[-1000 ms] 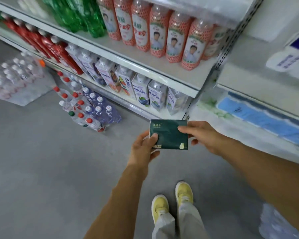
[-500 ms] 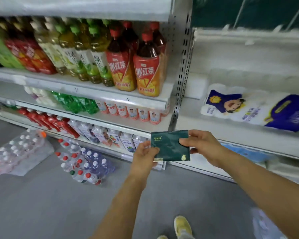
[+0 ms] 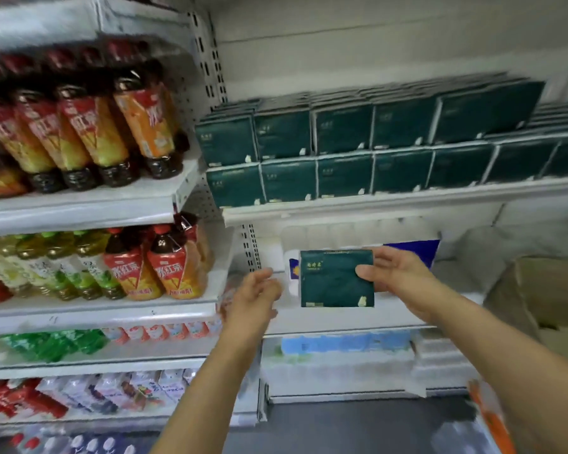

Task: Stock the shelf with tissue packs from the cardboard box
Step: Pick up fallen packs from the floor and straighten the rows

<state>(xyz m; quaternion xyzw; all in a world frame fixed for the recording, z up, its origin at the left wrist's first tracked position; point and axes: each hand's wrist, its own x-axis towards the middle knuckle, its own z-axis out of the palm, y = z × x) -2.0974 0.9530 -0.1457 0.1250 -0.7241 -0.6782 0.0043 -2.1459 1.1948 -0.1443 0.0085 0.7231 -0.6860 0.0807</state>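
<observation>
My right hand (image 3: 397, 276) holds a dark green tissue pack (image 3: 332, 280) by its right edge, thumb on the front, raised in front of the white shelving. My left hand (image 3: 254, 294) is off the pack, a little to its left, fingers loosely extended and holding nothing. Above, a white shelf (image 3: 391, 199) carries two stacked rows of the same green tissue packs (image 3: 341, 152), filled from the left upright to the right edge of view. A cardboard box (image 3: 545, 296) stands at the right, partly cut off.
Left bay shelves hold iced-tea bottles (image 3: 138, 126), green-tea bottles (image 3: 46, 267) and small cartons below. Behind the held pack lie white and blue paper-roll packages (image 3: 410, 250). Light-blue packs (image 3: 341, 344) sit on a lower shelf. Grey floor shows at the bottom.
My view has tilted up from the floor to the tissue shelf. The pack has risen with my right hand, and my left hand has let go of it and moved left.
</observation>
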